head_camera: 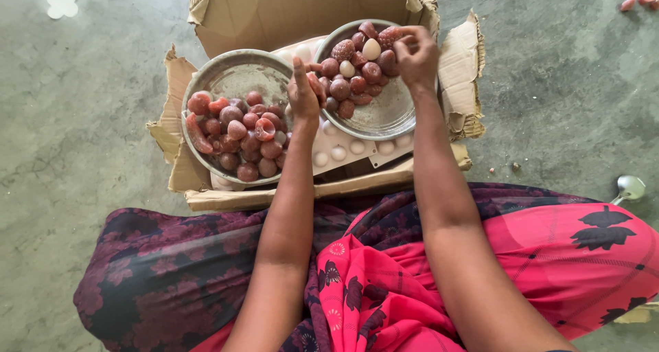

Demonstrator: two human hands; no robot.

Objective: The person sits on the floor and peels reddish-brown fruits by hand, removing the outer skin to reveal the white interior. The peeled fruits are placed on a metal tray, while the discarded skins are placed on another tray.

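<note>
Right hand (417,53) over far rim of right-hand metal bowl (384,118), fingers pinched on a reddish-brown lychee (392,35); left hand (304,91) between two bowls, fingers curled around a piece of red peel (317,85); left-hand bowl (233,74) heaped with empty peels (237,135); both on torn cardboard (460,63); one spoon (628,187) on floor.

Two metal bowls side by side on a flattened cardboard box (460,70): left bowl (233,70) of fruit shells at 10 o'clock, right bowl (388,115) of whole fruit at 1 o'clock, peeled fruit (338,153) on a tray between and below them. Left hand (302,94) between the bowls, right hand (415,53) over the right bowl's far rim. Spoon (628,187) on the floor at 3 o'clock.
</note>
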